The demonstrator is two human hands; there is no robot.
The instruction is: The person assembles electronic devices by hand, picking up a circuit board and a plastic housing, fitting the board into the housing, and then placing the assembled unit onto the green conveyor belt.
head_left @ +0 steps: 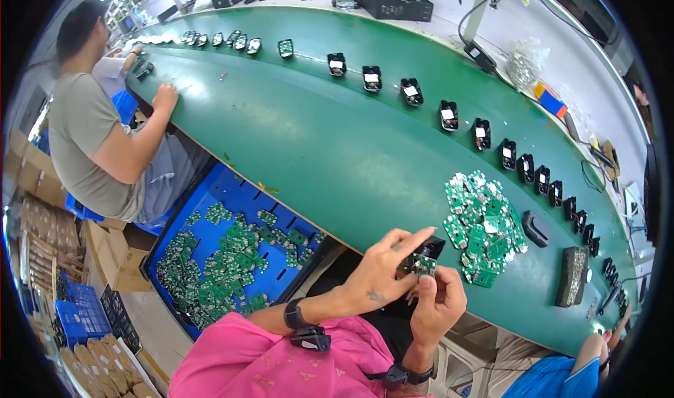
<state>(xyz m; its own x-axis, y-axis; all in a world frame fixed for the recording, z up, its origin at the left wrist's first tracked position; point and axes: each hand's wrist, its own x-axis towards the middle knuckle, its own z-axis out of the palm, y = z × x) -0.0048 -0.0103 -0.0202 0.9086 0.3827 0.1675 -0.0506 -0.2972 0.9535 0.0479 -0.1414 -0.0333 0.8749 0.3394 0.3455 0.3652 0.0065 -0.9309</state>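
Both my hands meet above the near edge of the green bench. My left hand (385, 264) is closed around a small black plastic housing (434, 246), its index finger stretched along the top. My right hand (439, 303) pinches a small green circuit board (424, 264) between thumb and fingers, against the near side of the housing. Fingers hide part of both pieces, so I cannot tell whether the board sits inside the housing. Just beyond my hands lies a heap of green circuit boards (484, 222).
Black housings (449, 116) line the far strip of the green bench (316, 138). A blue bin (281, 219) of boards stands at the left below the edge. To the right lie a black shell (536, 229) and a dark block (572, 277). People sit at both sides.
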